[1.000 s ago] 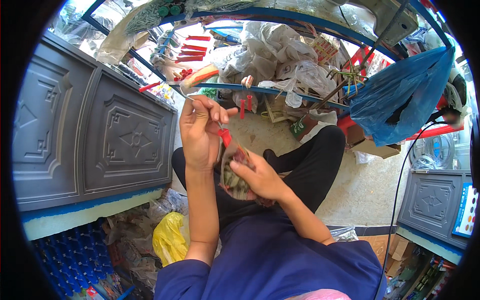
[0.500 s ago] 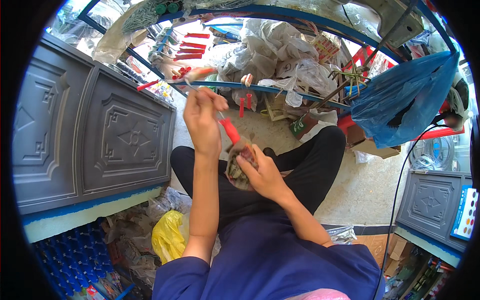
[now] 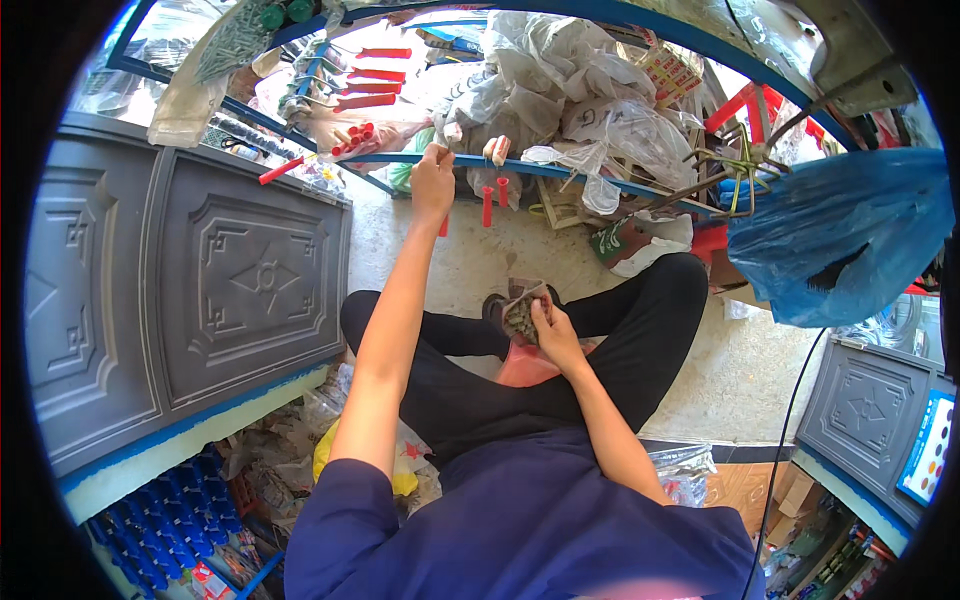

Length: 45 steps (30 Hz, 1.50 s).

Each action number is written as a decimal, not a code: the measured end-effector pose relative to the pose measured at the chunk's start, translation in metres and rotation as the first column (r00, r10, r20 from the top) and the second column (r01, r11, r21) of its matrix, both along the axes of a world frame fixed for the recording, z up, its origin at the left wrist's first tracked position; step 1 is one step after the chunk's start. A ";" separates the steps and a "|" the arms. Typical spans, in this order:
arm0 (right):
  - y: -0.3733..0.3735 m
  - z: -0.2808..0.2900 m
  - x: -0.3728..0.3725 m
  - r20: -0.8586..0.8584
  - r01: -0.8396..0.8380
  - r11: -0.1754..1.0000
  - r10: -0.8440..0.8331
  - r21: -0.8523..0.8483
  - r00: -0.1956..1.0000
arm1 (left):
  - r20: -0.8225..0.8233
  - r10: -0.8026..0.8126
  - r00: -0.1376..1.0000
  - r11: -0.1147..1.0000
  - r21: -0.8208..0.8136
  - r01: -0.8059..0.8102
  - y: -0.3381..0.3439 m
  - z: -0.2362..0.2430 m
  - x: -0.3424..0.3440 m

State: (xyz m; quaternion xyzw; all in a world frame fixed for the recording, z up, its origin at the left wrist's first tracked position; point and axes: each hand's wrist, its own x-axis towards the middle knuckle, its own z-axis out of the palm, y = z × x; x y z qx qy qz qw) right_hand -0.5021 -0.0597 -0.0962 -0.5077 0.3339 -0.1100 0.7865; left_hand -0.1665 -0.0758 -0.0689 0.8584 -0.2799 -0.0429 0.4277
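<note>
My left hand [image 3: 434, 185] reaches forward to the blue shelf bar [image 3: 590, 182], fingers closed on a mini paint roller. The roller's pale head [image 3: 453, 133] shows above the fist, and its red handle [image 3: 443, 228] hangs below. Beside it, two more red handles [image 3: 487, 206] hang from the same bar under a pale roller head [image 3: 500, 150]. Over my lap, my right hand [image 3: 557, 338] grips a crumpled grey-brown rag [image 3: 521, 316], thumb on top. A pink plastic bag [image 3: 527, 368] lies between my legs, just below the rag.
Several red-handled rollers [image 3: 370, 88] sit at the shelf's left, near a bag of red handles [image 3: 360, 135]. White plastic bags [image 3: 560, 90] fill the shelf. A blue bag [image 3: 840, 240] hangs at right. Grey panelled cabinets [image 3: 250, 270] stand left; a black cable [image 3: 795, 410] runs down the right.
My left hand has carried the roller forward, away from the rag, to the shelf bar. My right hand, still gripping the rag, has moved slightly right. The pink bag now shows.
</note>
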 end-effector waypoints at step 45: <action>0.000 -0.018 0.031 0.242 0.176 0.924 -0.266 0.340 0.933 | -0.271 -0.238 0.933 0.970 -0.022 0.241 0.109 0.010 -0.215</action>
